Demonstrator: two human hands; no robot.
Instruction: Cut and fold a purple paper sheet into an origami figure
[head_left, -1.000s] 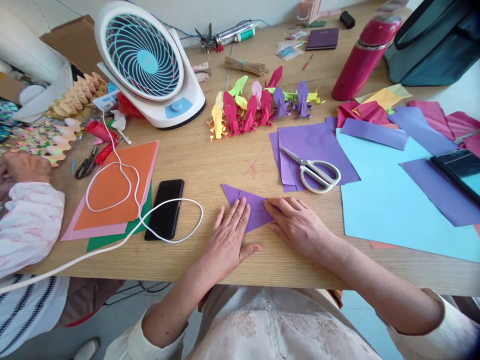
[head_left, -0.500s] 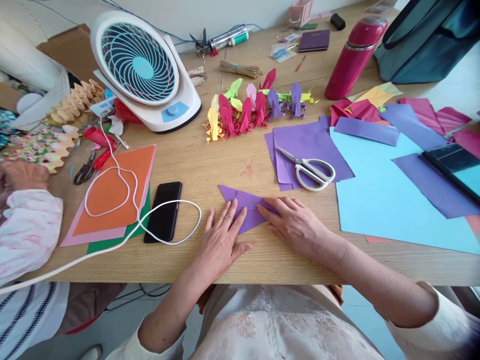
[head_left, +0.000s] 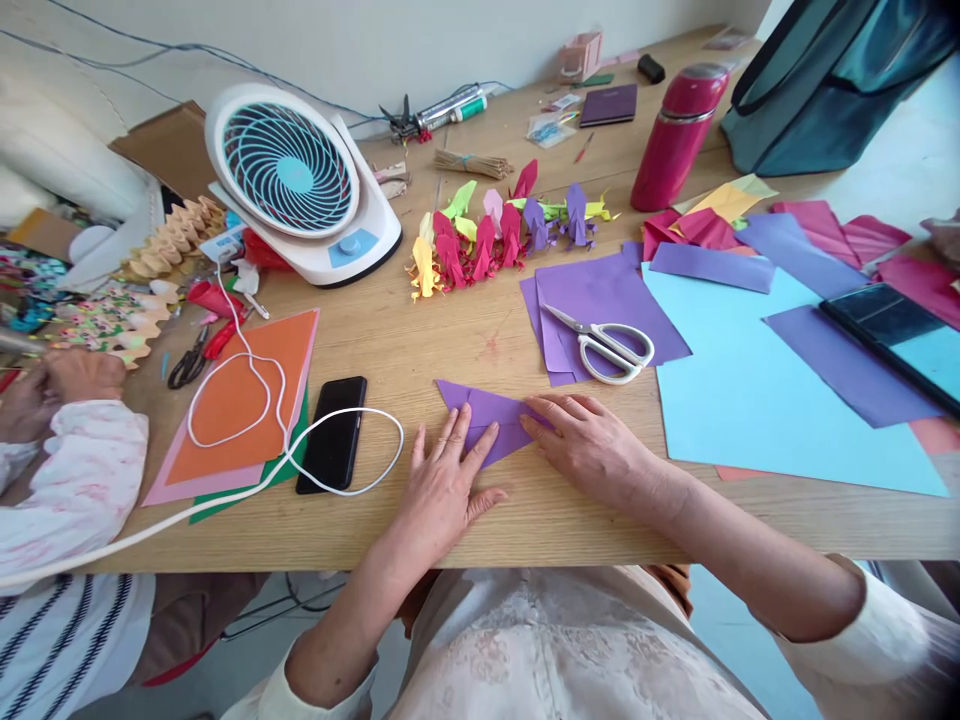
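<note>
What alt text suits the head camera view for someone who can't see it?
A person's left hand and right hand touch folded purple paper on a wooden table. Scissors lie on purple sheets beyond, with colorful paper figures farther back and a black phone at left.

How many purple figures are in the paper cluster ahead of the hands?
2: the left figure beside a red one, and the right figure next to it. Both stand beyond the right hand. Others may be hidden.
</note>
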